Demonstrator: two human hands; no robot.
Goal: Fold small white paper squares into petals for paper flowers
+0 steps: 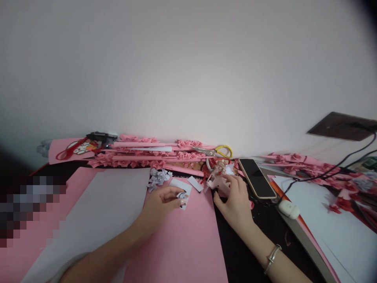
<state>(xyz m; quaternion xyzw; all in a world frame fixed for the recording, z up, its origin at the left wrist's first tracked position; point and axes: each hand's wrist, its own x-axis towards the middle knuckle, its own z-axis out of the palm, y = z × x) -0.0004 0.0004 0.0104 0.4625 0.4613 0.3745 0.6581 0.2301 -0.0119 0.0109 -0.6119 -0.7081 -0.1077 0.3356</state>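
my left fingers (173,190) are pinched together, thumb against the tips, on a small folded white paper piece (182,195). my right fingers (234,184) are partly parted around a pale pink object (219,184); i cannot tell whether they grip it or only touch it. just below my left fingers a white paper rectangle (187,189) lies on a pink sheet (185,243), with a narrow white strip (194,183) between my two sets of fingers. just beyond the left ones sits a cluster of crumpled white paper bits (159,179); well to their left spreads a big white sheet (108,208). farther beyond both, yellow-handled scissors (212,152) rest among pink paper flowers (188,155). right of my right fingers, a phone (257,177) lies on the dark surface (235,257), and a white case (289,209) is farther right.
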